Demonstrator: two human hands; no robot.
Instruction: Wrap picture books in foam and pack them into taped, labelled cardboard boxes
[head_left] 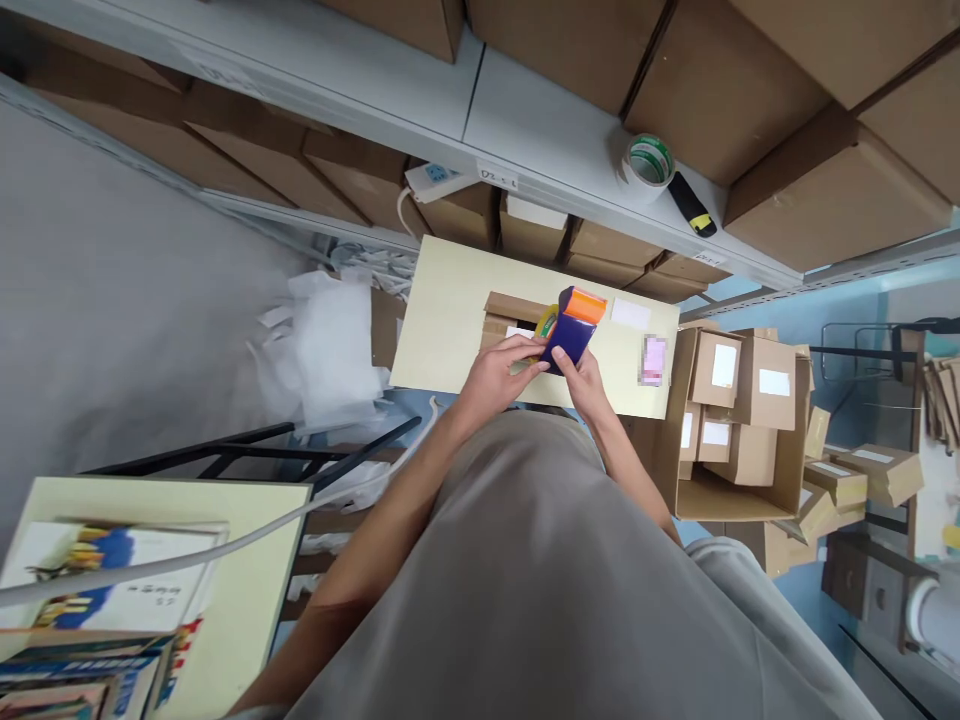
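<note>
A dark purple box with an orange end [576, 325] is tilted between my two hands above the pale yellow table [442, 300]. My right hand [583, 383] is closed around the box's lower right side, thumb on its front face. My left hand [504, 372] is closed at the lower left edge, with fingertips and thumb on the box. Behind the box, a yellow and green roll [547, 322], apparently tape, is partly hidden. An open brown carton [501, 304] lies on the table beyond my left hand, with something white showing in it.
A white label [631, 313] and a blurred pink phone-like item [652, 360] lie at the table's right. A large carton [724, 500] holds several labelled boxes. The shelf above bears a tape roll [649, 162] and a cutter [691, 205]. A grey cable [300, 510] crosses at left.
</note>
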